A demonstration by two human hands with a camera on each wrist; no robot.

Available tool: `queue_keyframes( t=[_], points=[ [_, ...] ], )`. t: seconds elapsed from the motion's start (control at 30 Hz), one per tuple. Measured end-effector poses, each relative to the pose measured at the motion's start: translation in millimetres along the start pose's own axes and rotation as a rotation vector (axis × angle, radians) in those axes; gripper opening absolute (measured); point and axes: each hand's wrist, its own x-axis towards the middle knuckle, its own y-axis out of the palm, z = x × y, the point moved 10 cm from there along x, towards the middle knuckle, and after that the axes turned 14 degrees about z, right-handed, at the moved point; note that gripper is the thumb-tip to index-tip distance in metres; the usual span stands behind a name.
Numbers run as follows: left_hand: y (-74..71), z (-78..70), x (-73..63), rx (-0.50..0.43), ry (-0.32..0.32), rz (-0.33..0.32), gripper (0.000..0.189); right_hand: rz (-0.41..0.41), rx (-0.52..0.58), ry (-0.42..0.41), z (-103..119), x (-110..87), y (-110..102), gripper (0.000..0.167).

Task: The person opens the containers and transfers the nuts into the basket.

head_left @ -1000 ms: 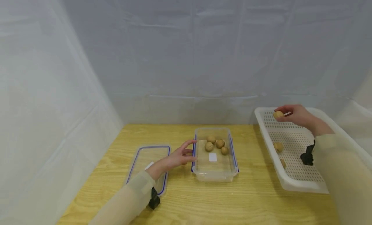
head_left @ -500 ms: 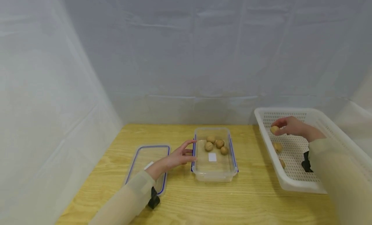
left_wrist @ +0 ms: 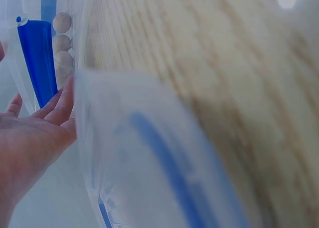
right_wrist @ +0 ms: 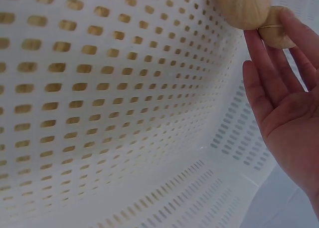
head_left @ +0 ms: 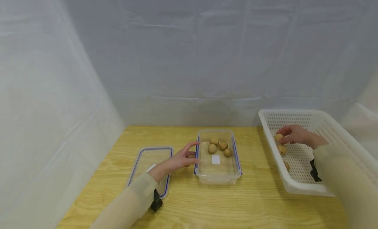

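My right hand point(head_left: 296, 136) is inside the white perforated basket point(head_left: 273, 156) at the right. It pinches a walnut point(right_wrist: 275, 31) between thumb and fingers. Right beside that one lies a second walnut point(right_wrist: 244, 6), and a third walnut point(head_left: 286, 166) sits nearer along the basket's left wall. My left hand point(head_left: 183, 158) rests its extended fingers against the left side of a clear plastic food container point(head_left: 218, 176) with blue edging. Inside the container, several walnuts point(head_left: 223, 146) are grouped toward its far end.
A clear lid point(head_left: 153, 153) with a blue seal lies on the wooden table point(head_left: 189, 206), partly under my left forearm. White sheeting point(head_left: 189, 58) closes off the back and sides. The basket stands close to the right-hand sheet.
My right hand has lowered toward me within the basket, carrying the walnut down next to another walnut. The left hand and container have hardly moved.
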Motion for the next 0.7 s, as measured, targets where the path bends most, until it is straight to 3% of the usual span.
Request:
queue_keyframes(
  t=[0.7],
  points=[
    [1.4, -2.0, 0.3, -0.023, 0.006, 0.009, 0.072, 0.058, 0.004, -0.053, 12, -2.0, 14, 0.036]
  ],
)
